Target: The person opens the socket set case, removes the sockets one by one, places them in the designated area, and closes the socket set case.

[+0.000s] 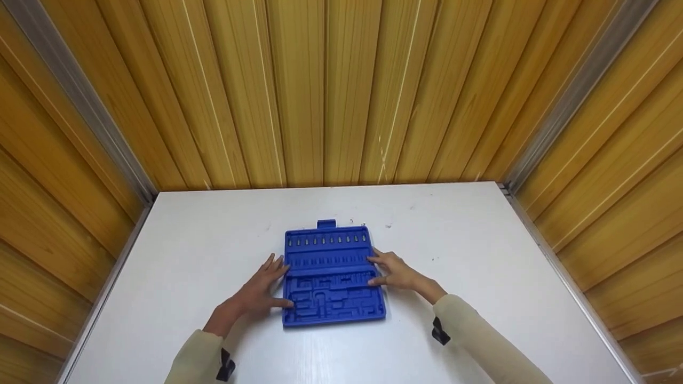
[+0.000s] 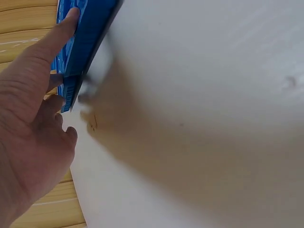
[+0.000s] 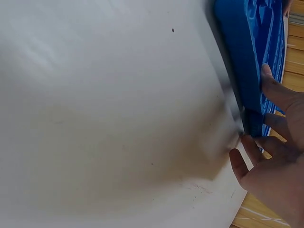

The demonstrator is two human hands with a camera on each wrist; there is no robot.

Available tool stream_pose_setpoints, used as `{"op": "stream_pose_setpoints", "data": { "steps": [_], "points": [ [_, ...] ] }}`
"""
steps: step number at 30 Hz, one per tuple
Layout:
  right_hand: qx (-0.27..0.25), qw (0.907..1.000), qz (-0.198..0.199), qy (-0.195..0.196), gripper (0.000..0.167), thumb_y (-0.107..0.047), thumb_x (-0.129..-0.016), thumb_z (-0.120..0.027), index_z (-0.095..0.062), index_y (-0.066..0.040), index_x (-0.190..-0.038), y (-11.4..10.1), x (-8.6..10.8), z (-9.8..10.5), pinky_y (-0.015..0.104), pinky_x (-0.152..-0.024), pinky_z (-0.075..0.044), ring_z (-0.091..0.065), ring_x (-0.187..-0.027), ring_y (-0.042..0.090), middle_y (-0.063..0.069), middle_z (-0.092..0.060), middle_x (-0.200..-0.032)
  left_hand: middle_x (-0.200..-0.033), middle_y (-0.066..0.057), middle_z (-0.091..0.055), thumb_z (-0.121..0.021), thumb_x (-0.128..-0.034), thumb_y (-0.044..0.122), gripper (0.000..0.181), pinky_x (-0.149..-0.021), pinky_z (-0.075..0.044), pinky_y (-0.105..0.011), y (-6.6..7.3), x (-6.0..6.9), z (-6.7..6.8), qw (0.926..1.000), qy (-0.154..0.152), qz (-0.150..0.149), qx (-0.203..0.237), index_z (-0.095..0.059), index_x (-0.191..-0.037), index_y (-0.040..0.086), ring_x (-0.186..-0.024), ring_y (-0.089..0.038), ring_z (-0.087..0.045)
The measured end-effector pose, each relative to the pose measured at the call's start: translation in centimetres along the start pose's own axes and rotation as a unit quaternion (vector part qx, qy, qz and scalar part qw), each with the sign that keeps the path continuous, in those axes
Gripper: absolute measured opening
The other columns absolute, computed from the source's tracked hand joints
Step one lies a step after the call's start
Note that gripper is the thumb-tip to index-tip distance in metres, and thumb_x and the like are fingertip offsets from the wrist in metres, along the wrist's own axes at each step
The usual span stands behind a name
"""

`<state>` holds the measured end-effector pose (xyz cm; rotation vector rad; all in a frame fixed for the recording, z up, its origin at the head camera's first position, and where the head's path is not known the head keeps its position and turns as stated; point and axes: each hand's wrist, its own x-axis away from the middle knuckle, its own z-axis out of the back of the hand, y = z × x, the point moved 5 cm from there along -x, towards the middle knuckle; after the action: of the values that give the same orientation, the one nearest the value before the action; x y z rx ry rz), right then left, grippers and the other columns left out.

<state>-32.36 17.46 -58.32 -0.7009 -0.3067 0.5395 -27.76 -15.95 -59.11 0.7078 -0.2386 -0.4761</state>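
An unfolded blue plastic tool case [image 1: 331, 270] lies on the white table, its latch tab [image 1: 326, 224] pointing away from me. A row of small bits [image 1: 323, 240] stands in its far half. Moulded tool-shaped recesses [image 1: 333, 298] fill the near half. My left hand [image 1: 255, 290] holds the left edge, thumb over the rim and other fingers along the side. On the opposite edge, my right hand [image 1: 401, 273] grips in the same way. Both wrist views show the thumb on top of the case wall; some fingertips are hidden behind the case.
The white table [image 1: 213, 224] carries small dark specks and marks beyond and right of the case. Yellow wood-patterned panels [image 1: 299, 96] rise behind it and on both sides, with grey metal strips at the corners.
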Motion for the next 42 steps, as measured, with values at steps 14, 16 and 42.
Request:
{"op": "stream_pose_setpoints", "data": {
  "steps": [14, 16, 42],
  "points": [
    [0.011, 0.9998, 0.012, 0.012, 0.081, -0.024, -0.089, -0.079, -0.039, 0.015, -0.148, -0.7, 1.0, -0.6, 0.07, -0.115, -0.03, -0.043, -0.135, 0.052, 0.035, -0.032, -0.159, -0.166, -0.026, -0.027, -0.091, -0.0729, 0.044, 0.105, -0.122, -0.014, -0.072, -0.4, 0.9, 0.1, 0.9992, 0.019, -0.023, -0.028, -0.042, -0.151, -0.007, -0.155, -0.051, -0.012],
    [0.023, 0.9996, 0.012, 0.012, 0.081, -0.024, -0.089, -0.08, -0.04, 0.016, -0.147, -0.8, 0.9, -0.5, 0.07, -0.114, -0.031, -0.043, -0.134, 0.052, 0.036, -0.033, -0.158, -0.166, -0.025, -0.028, -0.091, -0.072, 0.045, 0.107, -0.121, -0.015, -0.073, -0.5, 0.8, 0.1, 0.9991, 0.018, -0.018, -0.033, -0.042, -0.152, -0.005, -0.156, -0.05, -0.013],
    [-0.086, 0.9942, 0.04, 0.05, 0.04, -0.014, -0.099, -0.066, -0.062, 0.01, -0.131, -9.3, -12.3, -3.7, 0.048, -0.095, -0.059, -0.071, -0.106, 0.037, 0.024, -0.073, -0.113, -0.166, -0.019, -0.032, -0.089, -0.0705, 0.054, 0.105, -0.121, -0.017, -0.073, -0.8, 0.9, 0.1, 0.9991, 0.031, -0.005, -0.029, -0.047, -0.151, 0.002, -0.156, -0.048, -0.018]
  ]
}}
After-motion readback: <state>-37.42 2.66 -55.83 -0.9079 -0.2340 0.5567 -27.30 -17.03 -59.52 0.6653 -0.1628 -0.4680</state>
